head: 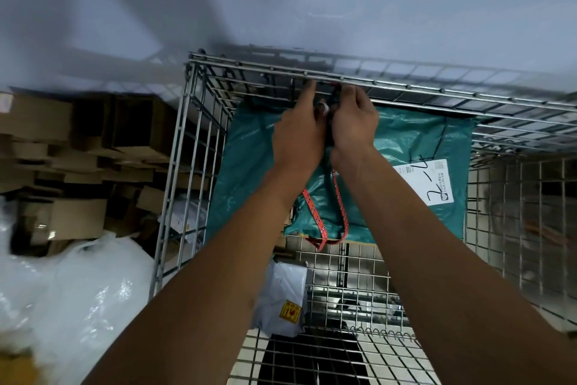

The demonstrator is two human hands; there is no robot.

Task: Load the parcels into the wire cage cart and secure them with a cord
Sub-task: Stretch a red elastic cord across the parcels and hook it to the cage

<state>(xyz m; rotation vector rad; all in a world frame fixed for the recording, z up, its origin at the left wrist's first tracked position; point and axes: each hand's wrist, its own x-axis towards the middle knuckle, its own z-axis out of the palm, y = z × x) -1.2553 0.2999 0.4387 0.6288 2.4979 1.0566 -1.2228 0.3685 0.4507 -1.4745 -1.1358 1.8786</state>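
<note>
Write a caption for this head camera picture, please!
Both hands fasten a red cord to the cart's far rail, above a green parcel.

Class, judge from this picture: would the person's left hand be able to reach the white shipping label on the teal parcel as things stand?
Probably yes. The white shipping label lies face up on the teal parcel, uncovered, but the left hand would have to cross over the right forearm, and both hands are busy with the red cord.

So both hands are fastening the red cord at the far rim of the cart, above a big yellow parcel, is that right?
Not quite: the head view shows the big parcel is teal, not yellow. Both hands, left hand and right hand, do work the red cord at the cart rim.
</note>
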